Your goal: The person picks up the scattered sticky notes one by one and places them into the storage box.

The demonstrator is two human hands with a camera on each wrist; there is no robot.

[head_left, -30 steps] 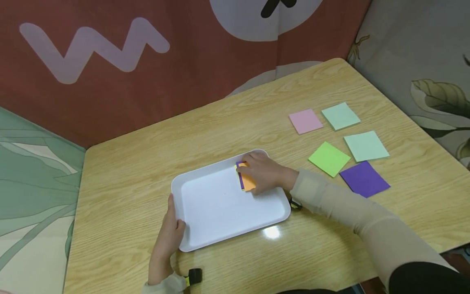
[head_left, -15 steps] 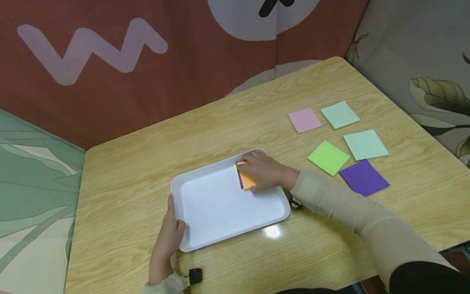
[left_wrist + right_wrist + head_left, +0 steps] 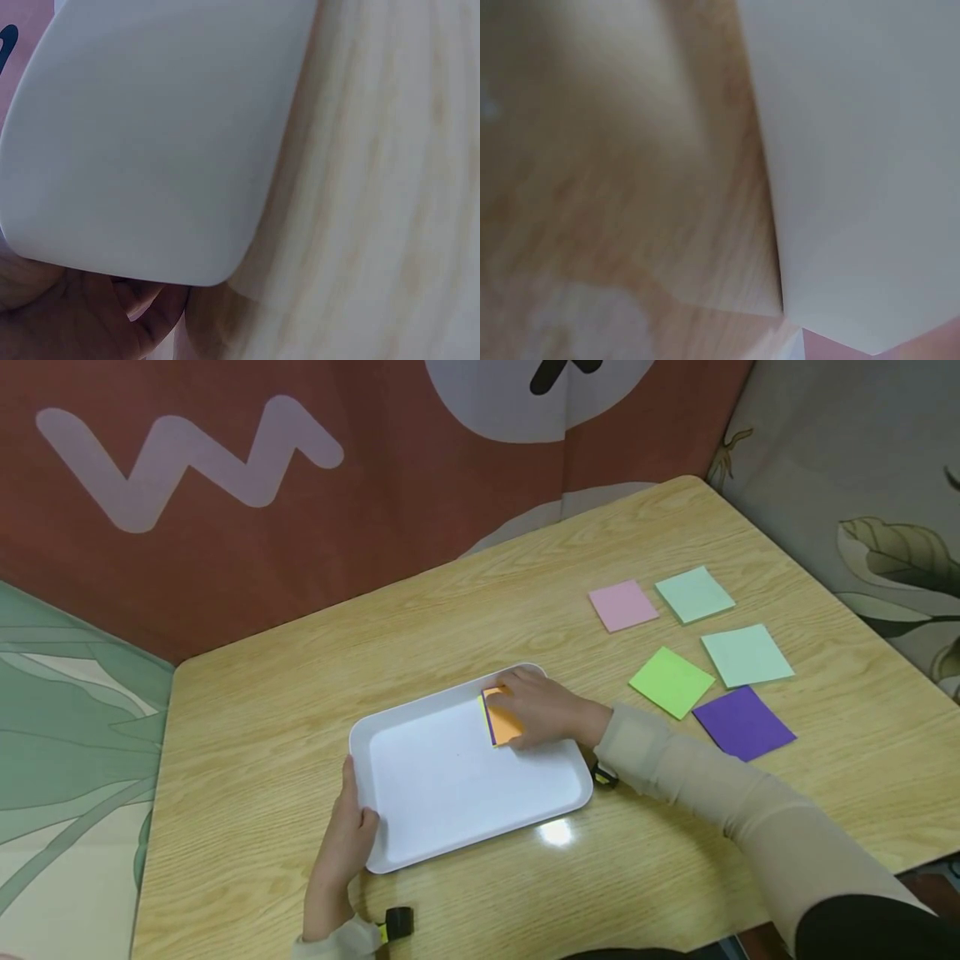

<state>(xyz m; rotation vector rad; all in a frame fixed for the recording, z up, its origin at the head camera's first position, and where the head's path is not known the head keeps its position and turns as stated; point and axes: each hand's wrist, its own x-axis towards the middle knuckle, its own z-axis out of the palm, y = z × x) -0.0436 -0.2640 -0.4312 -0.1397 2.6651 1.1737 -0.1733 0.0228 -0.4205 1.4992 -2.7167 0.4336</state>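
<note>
**Both hands at the white tray, paper stack in its far right corner**

I logged the scene from the left side across. The left hand (image 3: 347,839) lay along the near left corner of the white tray (image 3: 450,793), thumb hooked over the rim and fingers curled against the outside edge, gripping it. The left wrist view confirmed this: the palm (image 3: 82,319) sat under the rounded corner of the tray (image 3: 150,135), which rested flat on the wooden table (image 3: 262,693).

Moving right, I noted a small stack of paper squares (image 3: 501,727) inside the tray, against its far right corner. Orange lay on top, with a purple strip and a yellow-green sliver showing along the left edge (sheets not quite aligned). The right hand (image 3: 543,710) lay over the right part of that stack, fingers extended and pressed flat on the orange sheet, close together. I could not tell whether the thumb was tucked beneath the papers. The right wrist view showed only blurred tray wall (image 3: 870,150) and table grain.

Further right, well apart from the tray, five loose squares lay flat on the table: a pink square (image 3: 623,605), a light green square (image 3: 671,682), two pale mint squares (image 3: 694,594) (image 3: 746,655), and a purple square (image 3: 743,722) nearest the front edge.
</note>
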